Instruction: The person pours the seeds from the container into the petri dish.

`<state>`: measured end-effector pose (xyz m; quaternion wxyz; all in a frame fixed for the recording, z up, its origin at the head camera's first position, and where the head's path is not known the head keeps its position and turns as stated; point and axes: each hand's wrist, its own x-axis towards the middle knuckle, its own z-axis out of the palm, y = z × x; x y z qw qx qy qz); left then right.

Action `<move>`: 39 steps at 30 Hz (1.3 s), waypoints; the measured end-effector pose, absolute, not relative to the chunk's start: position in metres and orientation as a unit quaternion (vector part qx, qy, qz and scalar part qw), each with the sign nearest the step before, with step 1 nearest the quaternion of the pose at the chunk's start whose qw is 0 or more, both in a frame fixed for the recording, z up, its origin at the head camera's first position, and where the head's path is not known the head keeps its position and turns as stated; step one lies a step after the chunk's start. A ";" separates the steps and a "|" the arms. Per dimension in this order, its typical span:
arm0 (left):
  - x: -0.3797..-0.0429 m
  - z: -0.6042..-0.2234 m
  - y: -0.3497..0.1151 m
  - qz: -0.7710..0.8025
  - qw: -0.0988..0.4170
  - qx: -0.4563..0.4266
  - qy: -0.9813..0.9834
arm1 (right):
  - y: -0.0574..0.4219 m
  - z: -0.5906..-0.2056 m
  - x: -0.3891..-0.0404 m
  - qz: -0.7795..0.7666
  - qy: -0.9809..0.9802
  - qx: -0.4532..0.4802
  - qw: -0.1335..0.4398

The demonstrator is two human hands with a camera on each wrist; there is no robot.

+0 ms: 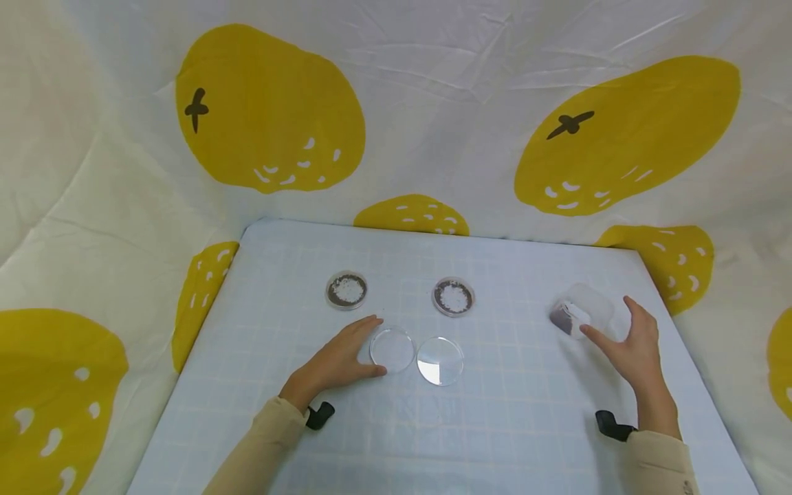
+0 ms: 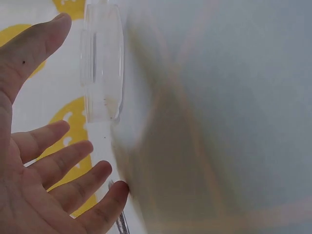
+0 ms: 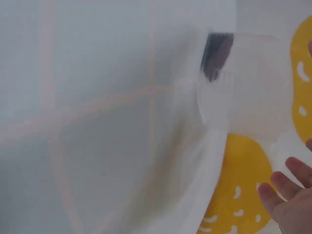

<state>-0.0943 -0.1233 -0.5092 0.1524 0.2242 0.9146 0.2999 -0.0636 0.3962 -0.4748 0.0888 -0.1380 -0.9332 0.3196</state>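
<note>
My left hand (image 1: 337, 357) reaches over the table with thumb and fingers spread on either side of a clear petri dish (image 1: 392, 349). In the left wrist view its fingers (image 2: 58, 161) are loosely extended, and the dish (image 2: 105, 63) stands apart from them. Just right of it lies a second clear round dish piece (image 1: 441, 361). My right hand (image 1: 634, 347) is beside a clear plastic container (image 1: 592, 306) that has dark material (image 3: 218, 53) at one corner. In the right wrist view, the visible fingers (image 3: 287, 183) are apart from the container; whether the thumb touches it is unclear.
Farther back on the pale checked tabletop (image 1: 513, 426) stand two petri dishes, one on the left (image 1: 344, 307) and one nearer the middle (image 1: 454, 314). Each holds dark material topped with white bits. A lemon-print curtain (image 1: 433, 137) surrounds the table's back and sides.
</note>
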 end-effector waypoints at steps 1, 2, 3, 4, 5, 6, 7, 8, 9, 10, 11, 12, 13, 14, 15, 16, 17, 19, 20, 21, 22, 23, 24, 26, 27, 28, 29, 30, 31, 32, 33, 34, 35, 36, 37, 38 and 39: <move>-0.095 -0.509 -0.123 0.301 0.152 0.225 0.914 | 0.398 -0.477 -0.064 0.323 -0.932 -0.142 0.081; -0.095 -0.510 -0.124 0.300 0.152 0.225 0.914 | 0.399 -0.479 -0.064 0.325 -0.931 -0.146 0.074; -0.095 -0.510 -0.124 0.300 0.151 0.226 0.915 | 0.401 -0.482 -0.064 0.329 -0.930 -0.149 0.068; -0.096 -0.510 -0.124 0.300 0.150 0.227 0.914 | 0.402 -0.484 -0.065 0.333 -0.928 -0.152 0.062; -0.096 -0.510 -0.124 0.301 0.148 0.231 0.913 | 0.403 -0.485 -0.065 0.337 -0.927 -0.156 0.055; -0.096 -0.510 -0.124 0.303 0.144 0.234 0.912 | 0.404 -0.487 -0.065 0.340 -0.925 -0.161 0.046; -0.096 -0.510 -0.125 0.304 0.141 0.237 0.912 | 0.405 -0.488 -0.066 0.343 -0.924 -0.167 0.038; -0.097 -0.510 -0.125 0.302 0.138 0.239 0.912 | 0.405 -0.489 -0.067 0.347 -0.921 -0.172 0.029; -0.097 -0.510 -0.125 0.301 0.135 0.241 0.913 | 0.406 -0.490 -0.067 0.353 -0.919 -0.175 0.022; -0.097 -0.510 -0.125 0.300 0.132 0.243 0.913 | 0.407 -0.492 -0.068 0.359 -0.916 -0.177 0.015; -0.097 -0.511 -0.125 0.298 0.130 0.244 0.914 | 0.407 -0.492 -0.069 0.365 -0.914 -0.179 0.009; -0.097 -0.511 -0.125 0.296 0.129 0.245 0.914 | 0.408 -0.494 -0.070 0.371 -0.911 -0.179 0.003; -0.097 -0.511 -0.125 0.293 0.128 0.245 0.915 | 0.409 -0.495 -0.071 0.378 -0.909 -0.178 -0.002; -0.097 -0.511 -0.125 0.291 0.128 0.246 0.916 | 0.410 -0.496 -0.072 0.384 -0.906 -0.176 -0.004; -0.097 -0.511 -0.126 0.290 0.127 0.248 0.916 | 0.411 -0.497 -0.073 0.389 -0.904 -0.175 -0.007; -0.097 -0.511 -0.126 0.288 0.126 0.249 0.916 | 0.411 -0.499 -0.073 0.393 -0.903 -0.173 -0.009; -0.097 -0.511 -0.126 0.286 0.125 0.251 0.916 | 0.412 -0.500 -0.074 0.397 -0.902 -0.171 -0.010; -0.097 -0.512 -0.126 0.282 0.124 0.253 0.917 | 0.413 -0.502 -0.075 0.404 -0.899 -0.168 -0.011; -0.097 -0.512 -0.126 0.281 0.123 0.255 0.917 | 0.413 -0.502 -0.076 0.406 -0.899 -0.167 -0.012; -0.097 -0.512 -0.126 0.280 0.122 0.256 0.917 | 0.413 -0.503 -0.076 0.408 -0.898 -0.166 -0.012; -0.097 -0.512 -0.126 0.279 0.122 0.256 0.918 | 0.412 -0.503 -0.077 0.411 -0.896 -0.168 -0.014; -0.097 -0.512 -0.126 0.277 0.121 0.257 0.918 | 0.412 -0.503 -0.077 0.415 -0.894 -0.171 -0.017; -0.097 -0.512 -0.126 0.275 0.121 0.257 0.918 | 0.411 -0.503 -0.077 0.417 -0.892 -0.174 -0.019; -0.097 -0.512 -0.125 0.271 0.121 0.259 0.919 | 0.411 -0.503 -0.077 0.422 -0.889 -0.176 -0.022; -0.097 -0.512 -0.125 0.271 0.120 0.259 0.919 | 0.411 -0.503 -0.077 0.424 -0.888 -0.177 -0.024; -0.097 -0.512 -0.125 0.269 0.120 0.259 0.920 | 0.411 -0.503 -0.078 0.426 -0.887 -0.179 -0.026; -0.097 -0.512 -0.125 0.268 0.119 0.260 0.920 | 0.412 -0.504 -0.078 0.427 -0.886 -0.179 -0.027; -0.097 -0.511 -0.125 0.269 0.118 0.262 0.919 | 0.412 -0.504 -0.078 0.428 -0.885 -0.180 -0.027; -0.096 -0.511 -0.125 0.269 0.117 0.263 0.919 | 0.412 -0.505 -0.078 0.428 -0.885 -0.180 -0.027; -0.096 -0.511 -0.125 0.269 0.117 0.264 0.919 | 0.413 -0.505 -0.078 0.428 -0.885 -0.181 -0.028; -0.096 -0.511 -0.125 0.269 0.117 0.264 0.919 | 0.413 -0.506 -0.079 0.429 -0.884 -0.182 -0.029; -0.097 -0.511 -0.125 0.268 0.116 0.264 0.919 | 0.413 -0.506 -0.079 0.429 -0.884 -0.182 -0.028; -0.097 -0.512 -0.125 0.267 0.116 0.263 0.920 | 0.413 -0.507 -0.079 0.430 -0.884 -0.183 -0.028; -0.097 -0.512 -0.125 0.264 0.117 0.262 0.921 | 0.413 -0.507 -0.079 0.430 -0.884 -0.182 -0.026; -0.097 -0.512 -0.125 0.260 0.118 0.260 0.922 | 0.413 -0.507 -0.079 0.430 -0.884 -0.182 -0.024; -0.097 -0.512 -0.125 0.256 0.119 0.258 0.924 | 0.413 -0.508 -0.079 0.431 -0.883 -0.183 -0.023; -0.097 -0.512 -0.125 0.254 0.118 0.257 0.925 | 0.413 -0.507 -0.080 0.432 -0.883 -0.183 -0.021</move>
